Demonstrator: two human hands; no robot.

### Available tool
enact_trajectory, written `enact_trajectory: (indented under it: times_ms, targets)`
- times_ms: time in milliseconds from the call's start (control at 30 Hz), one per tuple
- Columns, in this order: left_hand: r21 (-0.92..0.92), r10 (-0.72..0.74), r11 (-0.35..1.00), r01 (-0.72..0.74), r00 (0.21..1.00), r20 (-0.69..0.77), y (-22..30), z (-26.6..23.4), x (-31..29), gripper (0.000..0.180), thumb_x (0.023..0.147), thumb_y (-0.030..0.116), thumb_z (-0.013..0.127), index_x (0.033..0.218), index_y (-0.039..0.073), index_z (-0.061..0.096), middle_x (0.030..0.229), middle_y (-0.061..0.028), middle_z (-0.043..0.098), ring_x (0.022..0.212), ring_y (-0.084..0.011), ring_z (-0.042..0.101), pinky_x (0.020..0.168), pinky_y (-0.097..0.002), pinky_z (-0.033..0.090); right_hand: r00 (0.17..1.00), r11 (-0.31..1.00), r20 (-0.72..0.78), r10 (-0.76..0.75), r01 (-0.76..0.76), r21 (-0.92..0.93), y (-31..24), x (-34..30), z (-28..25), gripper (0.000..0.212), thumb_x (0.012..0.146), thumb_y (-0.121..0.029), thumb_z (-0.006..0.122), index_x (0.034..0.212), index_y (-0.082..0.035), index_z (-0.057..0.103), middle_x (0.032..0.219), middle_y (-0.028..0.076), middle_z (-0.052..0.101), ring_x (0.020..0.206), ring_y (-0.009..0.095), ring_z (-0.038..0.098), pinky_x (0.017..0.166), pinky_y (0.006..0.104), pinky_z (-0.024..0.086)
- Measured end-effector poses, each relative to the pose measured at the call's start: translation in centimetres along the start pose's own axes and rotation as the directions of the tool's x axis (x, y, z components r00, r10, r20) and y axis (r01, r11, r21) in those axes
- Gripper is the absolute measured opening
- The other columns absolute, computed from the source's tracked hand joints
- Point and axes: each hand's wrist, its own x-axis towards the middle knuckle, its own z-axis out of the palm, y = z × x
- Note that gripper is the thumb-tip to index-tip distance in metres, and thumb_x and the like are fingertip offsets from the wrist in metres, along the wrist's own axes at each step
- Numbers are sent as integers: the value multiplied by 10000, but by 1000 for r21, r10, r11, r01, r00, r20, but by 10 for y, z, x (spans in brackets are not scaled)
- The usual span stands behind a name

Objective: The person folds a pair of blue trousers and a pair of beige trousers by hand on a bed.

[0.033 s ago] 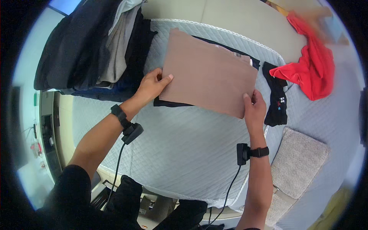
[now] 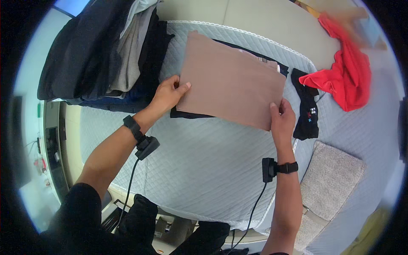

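Note:
A folded dusty-pink garment (image 2: 231, 80), its exact kind hidden by the folding, lies flat on a folded black garment (image 2: 193, 114). The black cloth peeks out along the near-left and far edges. My left hand (image 2: 170, 94) pinches the pink garment's left edge, thumb on top. At its near right corner, my right hand (image 2: 282, 117) grips the edge between thumb and fingers. A bit of print and a small white patch show at the pink garment's far right edge.
A tall pile of dark and grey clothes (image 2: 91, 55) stands at the left on the quilted pale-blue pad (image 2: 204, 170). To the right lie a small black cloth item (image 2: 305, 110), a red garment (image 2: 346, 76) and a grey woven cushion (image 2: 333, 178). Cables (image 2: 255, 208) run from both wrist devices.

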Motion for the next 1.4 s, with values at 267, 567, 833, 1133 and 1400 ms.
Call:
enact_trajectory:
  times_ms: [267, 567, 833, 1133, 1400]
  targets:
    - [-219, -8, 975, -22, 990, -137, -18, 15, 7, 278, 992, 302, 697, 1014, 28, 654, 884, -11, 633, 820, -111, 546, 766, -279, 463, 997, 996, -66, 40, -45, -82, 4, 12, 11, 404, 933, -132, 684, 1278, 66, 612, 1146, 231, 699, 1033, 324, 683, 921, 411, 521]
    - [373, 535, 812, -450, 829, -165, 5, 23, -14, 718, 982, 345, 659, 1601, 183, 333, 1528, -380, 335, 1415, -527, 365, 1184, -510, 329, 826, 581, 188, -531, 516, -629, -55, 6, 46, 644, 961, -294, 652, 1513, -16, 470, 1621, 223, 368, 1526, 383, 304, 1245, 529, 236]
    - [297, 411, 881, -368, 907, -96, -3, 46, -14, 851, 971, 421, 683, 1653, 181, 235, 1561, -405, 278, 1450, -540, 330, 1198, -517, 326, 824, 550, 219, -523, 522, -652, -15, 52, 53, 658, 989, -441, 597, 1518, -63, 499, 1627, 194, 388, 1543, 368, 285, 1260, 518, 203]
    - [276, 395, 889, -364, 916, -64, -3, 50, -2, 869, 939, 388, 714, 1630, 106, 269, 1562, -333, 356, 1398, -498, 407, 1174, -495, 366, 848, 576, 240, -473, 504, -643, 1, 61, 56, 677, 981, -461, 607, 1538, -97, 486, 1643, 178, 369, 1545, 367, 278, 1266, 520, 180]
    - [373, 393, 860, -349, 918, -45, 7, 40, 2, 771, 940, 302, 739, 1581, 64, 384, 1512, -283, 488, 1366, -427, 498, 1160, -466, 388, 830, 565, 215, -514, 516, -644, 4, 66, 60, 678, 971, -475, 612, 1513, -80, 514, 1625, 194, 394, 1532, 374, 299, 1258, 524, 196]
